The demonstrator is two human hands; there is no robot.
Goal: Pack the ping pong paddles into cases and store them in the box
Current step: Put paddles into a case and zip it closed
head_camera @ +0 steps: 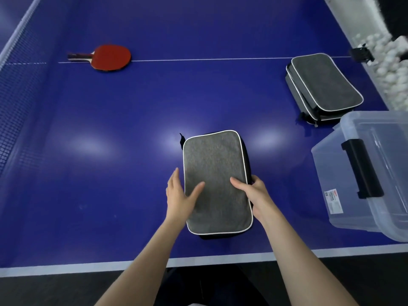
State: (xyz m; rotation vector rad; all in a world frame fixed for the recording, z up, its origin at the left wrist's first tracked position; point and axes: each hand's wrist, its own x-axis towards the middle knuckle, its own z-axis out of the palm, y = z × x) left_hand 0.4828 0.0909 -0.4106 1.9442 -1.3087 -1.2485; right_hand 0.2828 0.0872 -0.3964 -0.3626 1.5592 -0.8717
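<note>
A grey paddle case [215,164] with white piping lies closed on the blue table in front of me. My left hand [180,193] rests against its left edge with the thumb on top. My right hand [254,193] grips its right edge, thumb on top and fingers around the side. A red paddle [110,57] with a dark handle lies at the far left, near the net. Two more grey cases [324,85] sit stacked at the far right. A clear plastic box [344,173] with a black latch stands at the right, on the table's corner.
The net [15,89] runs along the left side. A trough of white balls [388,60] lies past the table's right edge, with a black clamp [361,54] beside it. The table's white front edge [88,265] is close to my body.
</note>
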